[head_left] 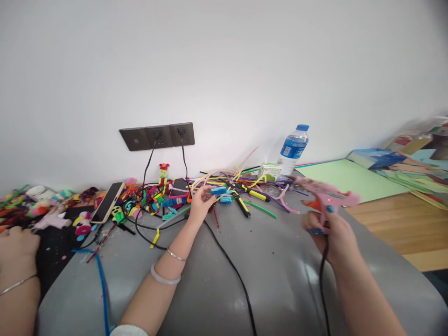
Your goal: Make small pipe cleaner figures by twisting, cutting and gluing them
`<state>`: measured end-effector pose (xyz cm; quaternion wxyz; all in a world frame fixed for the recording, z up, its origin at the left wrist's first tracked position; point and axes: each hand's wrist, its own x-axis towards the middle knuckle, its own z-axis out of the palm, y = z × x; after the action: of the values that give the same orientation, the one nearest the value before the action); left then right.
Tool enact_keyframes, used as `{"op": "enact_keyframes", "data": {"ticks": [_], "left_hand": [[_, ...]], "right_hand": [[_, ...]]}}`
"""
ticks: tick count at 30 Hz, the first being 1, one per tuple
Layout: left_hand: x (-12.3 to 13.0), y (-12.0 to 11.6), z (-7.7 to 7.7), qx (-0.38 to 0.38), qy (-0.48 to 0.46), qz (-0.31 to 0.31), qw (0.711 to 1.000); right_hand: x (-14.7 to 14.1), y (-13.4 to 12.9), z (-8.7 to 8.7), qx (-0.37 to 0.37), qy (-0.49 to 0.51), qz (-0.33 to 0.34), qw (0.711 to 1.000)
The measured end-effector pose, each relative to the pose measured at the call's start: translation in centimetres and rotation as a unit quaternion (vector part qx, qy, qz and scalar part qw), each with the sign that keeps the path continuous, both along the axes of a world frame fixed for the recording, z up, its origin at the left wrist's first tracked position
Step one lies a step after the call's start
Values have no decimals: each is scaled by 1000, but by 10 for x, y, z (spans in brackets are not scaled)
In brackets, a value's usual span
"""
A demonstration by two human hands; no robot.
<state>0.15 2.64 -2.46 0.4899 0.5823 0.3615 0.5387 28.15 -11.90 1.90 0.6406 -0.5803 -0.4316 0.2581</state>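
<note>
Near the pile of pipe cleaners, my left hand (202, 203) pinches a small blue fuzzy piece (220, 191) between thumb and fingers. A second blue part (226, 199) sits just below it at the fingertips. On the right, my right hand (327, 229) is wrapped round the handle of a pink glue gun (331, 198), raised above the grey table, its nozzle pointing left. A black cord hangs from the gun. Pliers with yellow and black handles (242, 205) lie just right of my left hand.
Another person's hand (17, 252) rests at the far left. Behind are a phone (108, 202), small colourful figures, a water bottle (294, 149) and a green-and-white box (269, 171). Black cords cross the grey table (273, 275). Coloured paper (364, 179) lies at the right.
</note>
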Motion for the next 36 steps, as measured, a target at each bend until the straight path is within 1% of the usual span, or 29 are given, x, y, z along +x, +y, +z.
{"op": "enact_keyframes", "data": {"ticks": [1,2,4,6,9,12,15,22,27,36], "left_hand": [[0,0,0,0,0,-1,1000],[0,0,0,1,0,-1,1000],[0,1,0,3,-1,-1,1000],[0,1,1,6,0,-1,1000],[1,1,1,9,3,-1,1000],[2,0,1,11,9,-2,1000],[2,-1,0,13,15,-8,1000],[4,-4,-1,30,8,-15,999],[5,-5,-1,35,13,-20,999],[5,-5,-1,45,11,-22,999]], "right_hand": [[-10,8,-2,2,63,75,995],[-20,17,-5,9,99,117,988],[-39,31,-16,-8,115,188,975],[-56,42,-28,-16,101,233,967],[-73,49,-40,-11,54,268,962],[-78,48,-40,-12,1,280,960],[-77,46,-36,-14,-22,280,959],[-77,47,-40,-32,-48,280,958],[-78,48,-43,-26,-52,281,958],[-81,46,-38,-42,-60,271,960]]}}
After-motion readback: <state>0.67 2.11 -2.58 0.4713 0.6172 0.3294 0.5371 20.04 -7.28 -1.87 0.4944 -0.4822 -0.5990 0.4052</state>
